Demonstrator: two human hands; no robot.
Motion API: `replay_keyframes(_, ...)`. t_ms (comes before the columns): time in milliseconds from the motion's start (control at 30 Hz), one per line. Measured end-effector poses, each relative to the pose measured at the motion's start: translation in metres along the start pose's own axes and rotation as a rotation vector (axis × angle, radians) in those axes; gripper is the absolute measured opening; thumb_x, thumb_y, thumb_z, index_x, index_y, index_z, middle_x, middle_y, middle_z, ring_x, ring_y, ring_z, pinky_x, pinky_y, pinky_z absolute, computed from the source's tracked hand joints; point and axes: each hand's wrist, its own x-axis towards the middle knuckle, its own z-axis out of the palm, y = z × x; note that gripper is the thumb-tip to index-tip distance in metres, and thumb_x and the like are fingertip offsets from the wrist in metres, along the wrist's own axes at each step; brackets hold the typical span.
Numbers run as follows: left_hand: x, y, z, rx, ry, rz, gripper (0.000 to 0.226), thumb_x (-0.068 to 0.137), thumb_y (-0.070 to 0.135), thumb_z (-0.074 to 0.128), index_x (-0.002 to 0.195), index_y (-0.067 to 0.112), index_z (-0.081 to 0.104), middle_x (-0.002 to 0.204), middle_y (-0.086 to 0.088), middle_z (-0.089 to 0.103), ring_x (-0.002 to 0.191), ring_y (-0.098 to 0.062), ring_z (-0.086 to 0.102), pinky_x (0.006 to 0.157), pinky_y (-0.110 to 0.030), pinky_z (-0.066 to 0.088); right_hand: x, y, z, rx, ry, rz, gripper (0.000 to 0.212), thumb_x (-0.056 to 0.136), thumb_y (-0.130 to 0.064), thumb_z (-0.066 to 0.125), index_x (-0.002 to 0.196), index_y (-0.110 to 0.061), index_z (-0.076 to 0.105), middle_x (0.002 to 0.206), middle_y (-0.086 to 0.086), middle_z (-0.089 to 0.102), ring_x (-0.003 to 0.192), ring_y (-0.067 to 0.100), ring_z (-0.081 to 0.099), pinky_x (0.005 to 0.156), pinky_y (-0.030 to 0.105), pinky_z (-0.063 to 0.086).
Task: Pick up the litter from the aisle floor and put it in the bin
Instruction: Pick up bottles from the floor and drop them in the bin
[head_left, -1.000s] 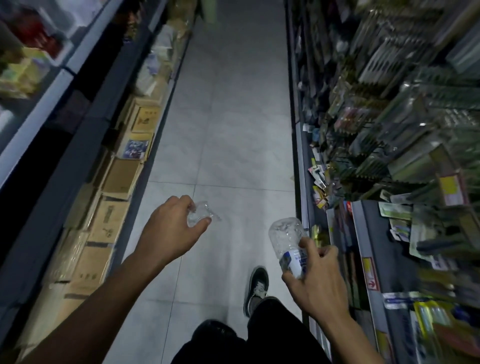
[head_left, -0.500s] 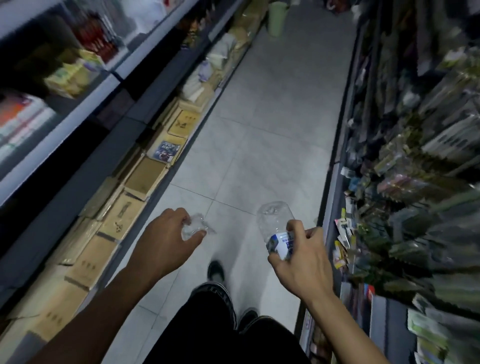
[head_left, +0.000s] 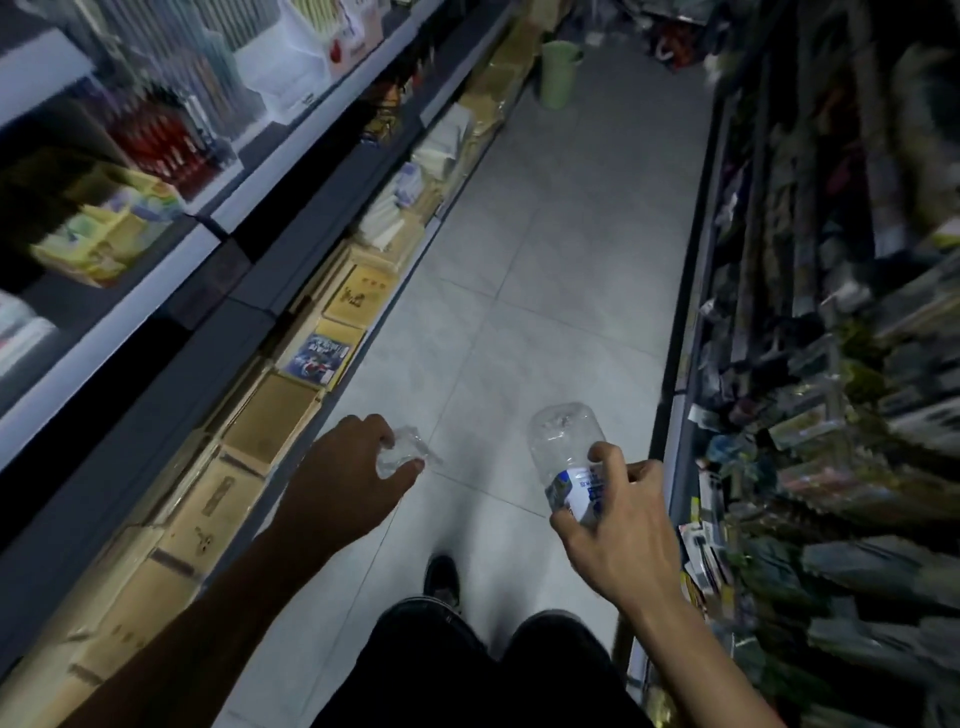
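Bottle label (head_left: 576, 486) print seemingly illegible.

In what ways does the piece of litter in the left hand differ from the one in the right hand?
The crumpled clear plastic in the left hand is small and shapeless; the plastic bottle in the right hand is larger and keeps its round shape. The bottle has a white and blue label; the crumpled plastic shows none. Both are transparent and gripped by curled fingers.

Cardboard boxes (head_left: 270, 426) line the left shelf's (head_left: 130, 322) foot — hanging packaged goods (head_left: 831, 364) crowd the right.
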Motion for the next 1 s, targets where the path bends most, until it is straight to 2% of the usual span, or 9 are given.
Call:
replay_keyframes(167, 0.081, 0.037, 0.001, -0.002, -0.043, 0.121, 0.038, 0.081, 0.055, 0.072, 0.098, 0.024, 0.058, 0.091, 0.005, 0.057, 0.081, -0.011, 0.057, 0.069, -0.028, 0.047, 0.043, 0.011, -0.011, 0.008, 0.033, 0.11, 0.065, 0.067, -0.05, 0.072, 0.123, -0.04, 0.041, 0.105, -0.003, 0.031, 0.076, 0.018, 0.047, 0.056, 0.028, 0.039)
replay_keyframes(433, 0.213, 0.112, 0.029, 0.059, -0.087, 0.266, 0.04, 0.078, 0.058, 0.073, 0.099, 0.026, 0.06, 0.09, 0.007, 0.055, 0.079, -0.011, 0.056, 0.066, -0.026, 0.041, 0.124, 0.058, -0.024, 0.018, 0.049, 0.275, 0.059, 0.067, -0.055, 0.068, 0.116, -0.042, 0.04, 0.101, -0.002, 0.032, 0.063, 0.014, 0.044, 0.054, 0.029, 0.038)
replay_keyframes(567, 0.278, 0.156, 0.045, 0.088, -0.107, 0.314, 0.042, 0.079, 0.056, 0.074, 0.102, 0.023, 0.062, 0.093, 0.005, 0.057, 0.08, -0.012, 0.056, 0.067, -0.026, 0.04, 0.187, 0.083, -0.035, 0.068, 0.081, 0.314, 0.058, 0.067, -0.054, 0.069, 0.116, -0.039, 0.041, 0.101, -0.001, 0.031, 0.064, 0.014, 0.045, 0.05, 0.028, 0.036)
replay_keyframes(667, 0.319, 0.185, 0.052, 0.098, -0.105, 0.314, 0.039, 0.079, 0.056, 0.074, 0.098, 0.025, 0.06, 0.089, 0.007, 0.056, 0.077, -0.011, 0.057, 0.063, -0.022, 0.039, 0.239, 0.097, -0.051, 0.077, 0.083, 0.31, 0.058, 0.068, -0.051, 0.071, 0.117, -0.037, 0.042, 0.101, 0.0, 0.032, 0.067, 0.018, 0.044, 0.055, 0.029, 0.038)
replay_keyframes(800, 0.365, 0.209, 0.058, 0.109, -0.058, 0.308, 0.037, 0.079, 0.055, 0.075, 0.095, 0.026, 0.058, 0.082, 0.012, 0.05, 0.071, -0.005, 0.052, 0.058, -0.011, 0.031, 0.309, 0.11, -0.07, 0.09, 0.057, 0.252, 0.059, 0.068, -0.051, 0.07, 0.118, -0.038, 0.041, 0.101, -0.001, 0.031, 0.072, 0.02, 0.047, 0.057, 0.031, 0.043)
replay_keyframes(1000, 0.421, 0.217, 0.057, 0.167, -0.007, 0.231, 0.041, 0.076, 0.05, 0.08, 0.093, 0.02, 0.058, 0.079, 0.008, 0.053, 0.065, -0.006, 0.048, 0.055, -0.009, 0.027, 0.42, 0.11, -0.089, 0.066, 0.028, 0.128, 0.058, 0.067, -0.051, 0.071, 0.114, -0.037, 0.04, 0.101, -0.001, 0.032, 0.073, 0.023, 0.049, 0.053, 0.029, 0.038)
